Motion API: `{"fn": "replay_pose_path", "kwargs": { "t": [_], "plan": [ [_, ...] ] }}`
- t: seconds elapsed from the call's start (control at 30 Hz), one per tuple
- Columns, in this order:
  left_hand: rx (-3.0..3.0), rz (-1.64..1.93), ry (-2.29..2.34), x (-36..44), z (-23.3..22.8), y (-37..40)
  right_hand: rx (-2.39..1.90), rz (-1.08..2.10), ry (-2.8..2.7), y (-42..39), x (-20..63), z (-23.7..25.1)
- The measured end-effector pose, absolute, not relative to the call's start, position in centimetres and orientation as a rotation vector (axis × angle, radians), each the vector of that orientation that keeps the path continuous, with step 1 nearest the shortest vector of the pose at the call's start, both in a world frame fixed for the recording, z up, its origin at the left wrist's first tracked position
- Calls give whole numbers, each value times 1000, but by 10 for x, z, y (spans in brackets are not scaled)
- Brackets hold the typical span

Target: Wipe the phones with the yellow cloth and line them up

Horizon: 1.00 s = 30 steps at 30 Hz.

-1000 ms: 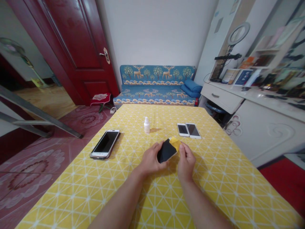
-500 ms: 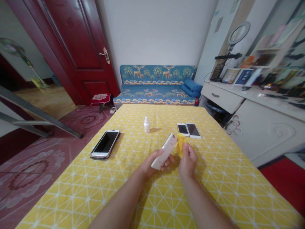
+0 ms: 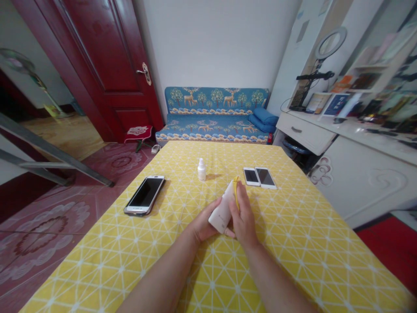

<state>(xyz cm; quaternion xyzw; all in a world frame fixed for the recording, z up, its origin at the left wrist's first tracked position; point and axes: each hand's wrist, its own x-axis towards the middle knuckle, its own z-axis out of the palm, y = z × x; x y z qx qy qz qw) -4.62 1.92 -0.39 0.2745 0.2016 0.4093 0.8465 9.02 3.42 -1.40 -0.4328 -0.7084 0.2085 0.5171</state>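
Observation:
A white phone (image 3: 221, 214), its back turned up, is gripped by my left hand (image 3: 206, 222) above the table. My right hand (image 3: 243, 214) is closed on a thin yellow cloth (image 3: 236, 191), which lies along the phone's right edge near its top. Much of the cloth is hidden behind my fingers. Beyond my hands stands a small white bottle (image 3: 201, 170), upright. Two white phones, a smaller one (image 3: 251, 176) and a larger one (image 3: 266, 177), lie side by side to the right, screens up. At the left, another white phone (image 3: 145, 194) rests on a dark case or second device.
The table has a yellow patterned cloth (image 3: 156, 261). Behind it is a blue sofa (image 3: 208, 124) with deer patterns. A white dresser (image 3: 365, 174) with a ring light (image 3: 330, 42) stands on the right. A red door (image 3: 100, 56) and a small stool (image 3: 138, 133) are at the left.
My right hand has brought the yellow cloth left onto the phone's edge, where before it was held just beside the top. The phone is still in my left hand.

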Motion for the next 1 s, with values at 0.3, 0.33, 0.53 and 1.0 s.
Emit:
{"fn": "replay_pose_path", "kwargs": {
  "t": [0.3,0.33,0.53,1.0],
  "plan": [
    [583,1038,483,-39,6,18,-925,416,-2080,22,81,-7],
    [573,1055,488,-40,6,19,-913,416,-2098,21,80,-6],
    [478,1166,573,-42,-3,23,-800,480,-2076,18,76,-3],
    [622,1251,658,-45,-9,26,-609,267,-2136,19,76,-4]
  ]
}}
